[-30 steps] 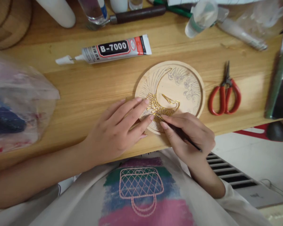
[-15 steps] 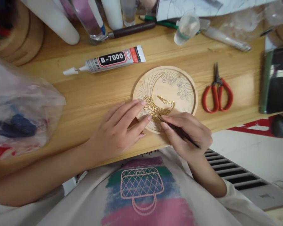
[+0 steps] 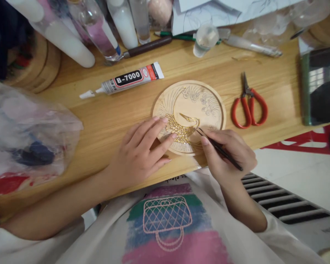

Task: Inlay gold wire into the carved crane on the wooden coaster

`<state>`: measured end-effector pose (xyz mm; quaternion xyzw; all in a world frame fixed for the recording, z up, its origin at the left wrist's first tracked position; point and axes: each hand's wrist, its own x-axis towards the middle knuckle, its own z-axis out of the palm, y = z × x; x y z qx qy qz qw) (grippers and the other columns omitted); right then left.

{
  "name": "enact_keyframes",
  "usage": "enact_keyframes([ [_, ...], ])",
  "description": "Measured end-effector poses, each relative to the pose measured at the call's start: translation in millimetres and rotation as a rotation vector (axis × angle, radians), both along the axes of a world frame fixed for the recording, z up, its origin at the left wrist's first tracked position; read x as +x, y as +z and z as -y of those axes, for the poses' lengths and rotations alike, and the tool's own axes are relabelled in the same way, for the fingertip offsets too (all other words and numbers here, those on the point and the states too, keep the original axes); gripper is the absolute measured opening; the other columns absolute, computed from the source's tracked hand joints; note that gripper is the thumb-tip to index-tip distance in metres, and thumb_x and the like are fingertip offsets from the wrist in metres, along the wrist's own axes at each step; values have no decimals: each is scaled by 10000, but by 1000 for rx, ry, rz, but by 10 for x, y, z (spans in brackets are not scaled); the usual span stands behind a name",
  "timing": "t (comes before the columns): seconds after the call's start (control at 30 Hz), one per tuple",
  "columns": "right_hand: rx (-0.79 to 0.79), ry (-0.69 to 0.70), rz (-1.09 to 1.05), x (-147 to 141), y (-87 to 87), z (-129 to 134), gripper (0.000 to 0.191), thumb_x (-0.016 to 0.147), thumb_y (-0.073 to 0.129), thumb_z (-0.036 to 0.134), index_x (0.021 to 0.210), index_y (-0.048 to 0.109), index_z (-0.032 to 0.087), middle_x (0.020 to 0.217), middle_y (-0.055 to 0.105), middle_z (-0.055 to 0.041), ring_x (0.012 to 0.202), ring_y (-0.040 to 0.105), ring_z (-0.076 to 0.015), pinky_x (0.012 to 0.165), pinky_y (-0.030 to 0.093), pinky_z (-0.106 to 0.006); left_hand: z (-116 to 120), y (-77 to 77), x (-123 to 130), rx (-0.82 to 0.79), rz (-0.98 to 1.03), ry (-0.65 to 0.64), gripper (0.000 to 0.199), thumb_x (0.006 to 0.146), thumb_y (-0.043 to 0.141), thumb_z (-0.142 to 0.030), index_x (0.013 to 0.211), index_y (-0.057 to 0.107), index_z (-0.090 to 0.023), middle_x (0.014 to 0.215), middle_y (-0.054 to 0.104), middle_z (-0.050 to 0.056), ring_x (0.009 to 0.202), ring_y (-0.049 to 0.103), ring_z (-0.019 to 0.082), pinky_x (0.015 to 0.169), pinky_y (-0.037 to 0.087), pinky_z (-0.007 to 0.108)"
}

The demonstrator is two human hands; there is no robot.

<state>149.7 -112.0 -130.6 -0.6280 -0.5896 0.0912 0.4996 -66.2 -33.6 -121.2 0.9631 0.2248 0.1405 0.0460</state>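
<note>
A round wooden plaque (image 3: 192, 106) with a raised rim lies near the table's front edge. Gold wire (image 3: 180, 126) outlines a crane's head, neck and scale-like feathers on it; other parts of the design are drawn lines only. My left hand (image 3: 143, 150) rests with spread fingers, its fingertips on the plaque's left side and the wirework. Black tweezers (image 3: 221, 148) are pinched in my right hand (image 3: 231, 156), their tips over the plaque near the crane's neck. Whether the tips grip anything is too small to tell.
A B-7000 glue tube (image 3: 132, 79) lies behind the plaque. Red-handled pliers (image 3: 249, 104) and a phone (image 3: 321, 86) are to the right. Along the back stand bottles (image 3: 99, 33) and a small plastic cup (image 3: 205, 39). A plastic bag (image 3: 33, 135) sits at left.
My right hand has shifted right with the tweezers, their tips moving from the lower feathers up toward the crane's neck. My left hand stays on the plaque. The whole view has shifted slightly.
</note>
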Motion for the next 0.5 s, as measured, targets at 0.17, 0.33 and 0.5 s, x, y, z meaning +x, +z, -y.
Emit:
enact_keyframes([
  [0.17,-11,3,11,-12,-6,0,303,797,742,92,1036,737,277,901,779,-26,767,734,-209,669,625,-367,10,-32,-10,-45,21,8,459,928,627,-400,1309,576,-149,1454,507,221,1383,466,349,1099,439,495],
  [0.33,-3,12,29,-9,-9,1,323,803,736,84,1055,727,287,910,774,-30,775,736,-214,677,625,-372,-2,-48,-35,-140,53,18,470,923,638,-372,1342,554,-179,1491,461,208,1405,427,363,1119,402,533],
  [0.5,23,19,8,-18,-9,-7,299,794,740,71,1036,734,246,884,765,-53,767,730,-213,653,610,-365,-47,-24,-67,-195,126,16,486,962,564,-363,1410,473,-195,1480,449,198,1398,437,333,1120,410,520],
])
